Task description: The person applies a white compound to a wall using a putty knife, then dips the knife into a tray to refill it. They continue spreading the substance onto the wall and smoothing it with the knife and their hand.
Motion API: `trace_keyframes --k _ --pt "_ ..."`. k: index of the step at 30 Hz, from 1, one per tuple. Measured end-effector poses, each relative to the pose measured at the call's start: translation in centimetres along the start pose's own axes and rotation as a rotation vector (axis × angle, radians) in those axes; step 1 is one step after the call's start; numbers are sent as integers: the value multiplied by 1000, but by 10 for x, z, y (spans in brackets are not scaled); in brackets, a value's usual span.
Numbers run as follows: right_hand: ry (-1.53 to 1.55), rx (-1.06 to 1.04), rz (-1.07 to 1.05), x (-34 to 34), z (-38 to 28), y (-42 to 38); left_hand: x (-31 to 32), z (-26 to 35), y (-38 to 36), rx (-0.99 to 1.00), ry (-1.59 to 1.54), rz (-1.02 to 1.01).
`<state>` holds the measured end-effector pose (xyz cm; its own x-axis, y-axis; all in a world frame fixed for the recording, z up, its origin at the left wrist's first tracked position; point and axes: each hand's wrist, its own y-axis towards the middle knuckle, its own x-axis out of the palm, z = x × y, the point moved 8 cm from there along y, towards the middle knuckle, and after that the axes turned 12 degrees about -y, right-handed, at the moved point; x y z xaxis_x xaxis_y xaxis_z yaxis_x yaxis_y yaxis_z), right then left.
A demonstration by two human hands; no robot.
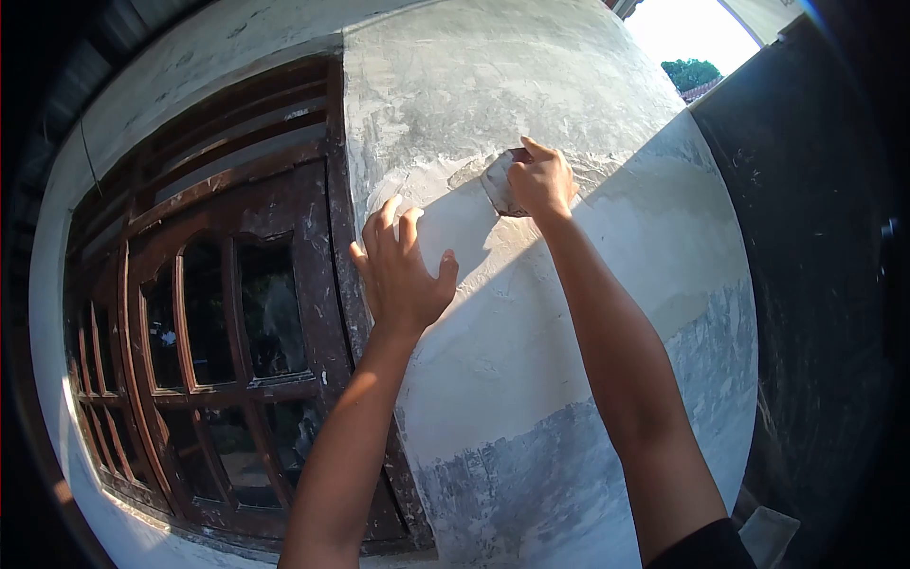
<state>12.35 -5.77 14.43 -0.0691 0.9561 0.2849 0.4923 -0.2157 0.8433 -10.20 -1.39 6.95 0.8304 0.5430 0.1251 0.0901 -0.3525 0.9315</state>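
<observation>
My right hand (pixel 543 180) is closed around a flat scraper (pixel 500 185), its face smeared with whitish plaster. The scraper lies against the upper part of the wall (pixel 569 379), where pale wet-looking plaster meets rougher grey plaster. To its left, my left hand (pixel 403 275) is open with fingers spread over the wall beside the window frame. White smears coat some of its fingertips, and nothing is in it.
A brown wooden window (pixel 227 313) with glass panes and plaster-spotted frame stands left of the wall. A dark panel (pixel 806 284) rises at the right. Low at the right is a pale, flat-sided object (pixel 768 536). Sunlight and shadow cross the wall diagonally.
</observation>
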Motion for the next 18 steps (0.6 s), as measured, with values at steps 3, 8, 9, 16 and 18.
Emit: trace_keyframes --k 3,8,9,16,18 --pt "40 35 320 -42 14 0 -1 -2 0 -9 -14 1" --pt "137 -353 444 -67 -14 -35 -3 -1 0 -5 -27 27" --pt "135 -355 445 -68 -16 -45 -3 -1 0 -6 -29 28" --pt "-255 -740 58 4 -27 -95 -4 -1 1 -14 -73 19" --pt "-267 -740 -14 14 -22 -108 -3 -2 1 -26 -78 5"
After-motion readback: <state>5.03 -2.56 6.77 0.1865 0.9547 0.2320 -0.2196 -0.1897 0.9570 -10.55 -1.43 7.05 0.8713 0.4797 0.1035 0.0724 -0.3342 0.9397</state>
